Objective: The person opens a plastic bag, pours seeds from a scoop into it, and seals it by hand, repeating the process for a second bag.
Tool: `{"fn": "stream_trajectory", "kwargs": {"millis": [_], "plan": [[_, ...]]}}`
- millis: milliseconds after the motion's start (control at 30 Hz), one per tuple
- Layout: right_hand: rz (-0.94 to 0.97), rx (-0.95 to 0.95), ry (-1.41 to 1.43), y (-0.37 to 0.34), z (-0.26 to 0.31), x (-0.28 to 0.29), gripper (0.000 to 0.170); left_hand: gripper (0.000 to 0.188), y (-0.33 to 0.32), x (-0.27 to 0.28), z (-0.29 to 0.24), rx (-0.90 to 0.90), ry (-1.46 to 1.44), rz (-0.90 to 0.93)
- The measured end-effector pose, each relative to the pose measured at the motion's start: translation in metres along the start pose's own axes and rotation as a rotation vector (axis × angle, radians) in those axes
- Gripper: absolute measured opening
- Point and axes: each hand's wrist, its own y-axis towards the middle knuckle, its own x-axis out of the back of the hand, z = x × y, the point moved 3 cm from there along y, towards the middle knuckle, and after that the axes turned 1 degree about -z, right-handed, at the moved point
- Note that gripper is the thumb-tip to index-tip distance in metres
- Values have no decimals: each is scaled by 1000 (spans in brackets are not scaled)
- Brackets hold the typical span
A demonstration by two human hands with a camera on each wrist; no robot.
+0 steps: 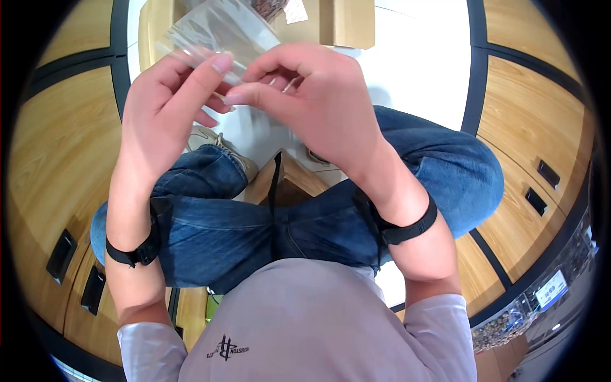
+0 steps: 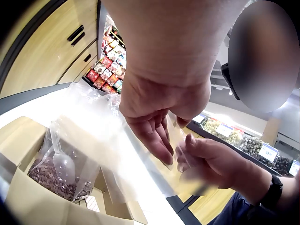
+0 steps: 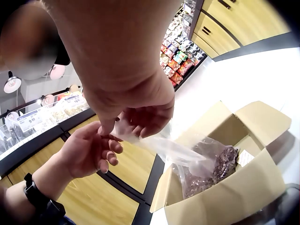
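Note:
A clear plastic bag [image 1: 219, 32] hangs from both hands, spreading away from the body over an open carton. The left hand [image 1: 172, 95] pinches its edge between thumb and fingers. Close beside it, the right hand [image 1: 312, 89] pinches the same edge, fingers curled, the fingertips of both hands nearly meeting. In the right wrist view the bag [image 3: 164, 145] stretches from the right hand [image 3: 143, 119] towards the carton [image 3: 225, 199], with the left hand [image 3: 84, 152] at its edge. Part of the bag is blurred in the left wrist view.
The carton [image 2: 51, 206] holds a bag of dark reddish dried pieces [image 2: 51, 180] with a white scoop [image 2: 63, 164]. Wooden cabinets [image 1: 63, 134] stand on both sides. A smaller cardboard box [image 1: 293, 178] sits between the legs. Shelves of packaged goods [image 3: 178, 61] stand beyond.

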Motion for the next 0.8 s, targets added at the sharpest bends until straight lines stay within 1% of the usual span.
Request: {"fn": "stream_trajectory", "kwargs": {"millis": [33,67,100,133,200,267,333,400,433,533,567,633,700,733,800], "plan": [[-16,3,-6,-1,0,4,14,35,0,-1,-1,24,-10,21],[7,11,33,-1,2,5,16,35,-1,0,-2,9,-8,31],[29,23,68,-1,5,8,19,33,0,0,-1,36,-7,45],[9,35,49,-1,7,10,19,31,3,0,-1,55,-10,63],[38,65,58,3,8,11,20,30,2,-2,-5,19,-3,43],[104,5,76,6,13,9,19,35,1,-2,-4,-20,-50,40],[81,71,24,9,15,3,20,35,-5,-7,-11,-18,-102,-5],[-8,187,16,10,13,-6,16,34,-6,-2,-6,3,-89,-4],[-32,195,-6,12,15,-10,16,35,-5,4,0,18,-85,8],[-69,190,3,15,23,-16,14,37,-21,-2,-19,-39,-63,-180],[-100,203,6,15,29,-18,13,37,-26,-3,-23,-52,-64,-164],[-128,220,8,12,43,-22,12,37,-38,5,-27,-51,-63,-298],[-161,208,82,11,57,-31,14,37,-49,25,-21,-65,-38,-296],[-151,219,95,10,63,-36,14,36,-55,36,-19,-73,-11,-294],[-82,254,65,11,71,-48,17,35,-61,47,-13,-75,28,-344]]}}
